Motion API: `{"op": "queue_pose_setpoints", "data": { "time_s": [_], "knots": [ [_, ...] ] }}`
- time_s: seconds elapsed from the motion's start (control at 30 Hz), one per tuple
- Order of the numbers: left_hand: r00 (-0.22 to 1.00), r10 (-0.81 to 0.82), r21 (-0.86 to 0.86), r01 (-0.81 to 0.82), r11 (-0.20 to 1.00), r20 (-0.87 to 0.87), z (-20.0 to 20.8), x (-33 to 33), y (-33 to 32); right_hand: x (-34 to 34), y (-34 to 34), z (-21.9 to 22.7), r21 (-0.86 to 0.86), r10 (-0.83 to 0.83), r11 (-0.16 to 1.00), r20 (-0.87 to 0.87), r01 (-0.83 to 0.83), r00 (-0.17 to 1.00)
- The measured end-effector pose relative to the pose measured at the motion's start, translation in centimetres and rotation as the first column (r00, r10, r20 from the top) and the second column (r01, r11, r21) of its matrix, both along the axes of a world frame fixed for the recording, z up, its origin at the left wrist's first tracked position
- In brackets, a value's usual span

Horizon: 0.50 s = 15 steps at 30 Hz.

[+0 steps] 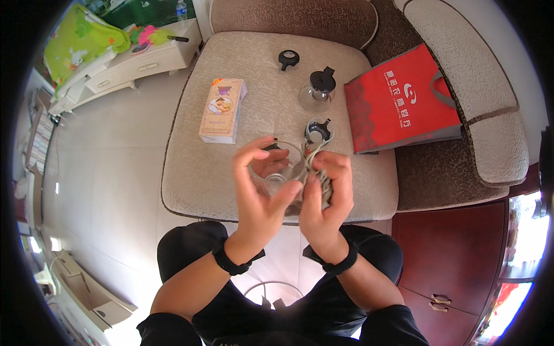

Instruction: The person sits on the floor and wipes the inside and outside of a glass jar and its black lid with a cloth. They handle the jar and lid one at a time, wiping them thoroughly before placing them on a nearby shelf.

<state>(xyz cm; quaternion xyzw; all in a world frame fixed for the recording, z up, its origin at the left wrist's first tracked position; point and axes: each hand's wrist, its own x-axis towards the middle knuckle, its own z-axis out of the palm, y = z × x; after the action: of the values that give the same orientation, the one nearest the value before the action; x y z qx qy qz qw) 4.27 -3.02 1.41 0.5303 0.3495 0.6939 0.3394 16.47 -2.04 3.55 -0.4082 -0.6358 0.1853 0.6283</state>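
My left hand curves around a clear glass vessel, fingers on its far side and thumb along the near side. Against the glass's right side, my right hand pinches a crumpled greyish-green cloth. The cloth touches the glass rim, and the fingers partly cover both things. Just beyond my hands is a small glass cup with a black part. Farther back stand a round glass pot with a black lid and a separate round black piece with a short tab.
All this is on or above a beige sofa seat. An upright cardboard box stands left, and a red bag leans at right. Beyond the tiled floor, a white cabinet holds a green cloth and a bottle. A dark red cabinet is at right.
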Motion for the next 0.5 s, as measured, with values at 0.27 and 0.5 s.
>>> {"op": "queue_pose_setpoints", "data": {
  "time_s": [0.27, 0.5],
  "knots": [
    [0.997, -0.069, -0.171, 0.063, 0.983, -0.031, -0.1, 0.0, 0.9, 0.6, -1.4, 1.9, 0.233, 0.111, 0.954, 0.308, -0.188, 0.945],
    [0.995, -0.034, -0.138, 0.048, 0.989, 0.099, 0.7, 0.9, 1.2, 2.1, 1.4, 0.9, 0.183, 0.011, 0.982, 0.139, -0.036, 0.990]
  ]
}}
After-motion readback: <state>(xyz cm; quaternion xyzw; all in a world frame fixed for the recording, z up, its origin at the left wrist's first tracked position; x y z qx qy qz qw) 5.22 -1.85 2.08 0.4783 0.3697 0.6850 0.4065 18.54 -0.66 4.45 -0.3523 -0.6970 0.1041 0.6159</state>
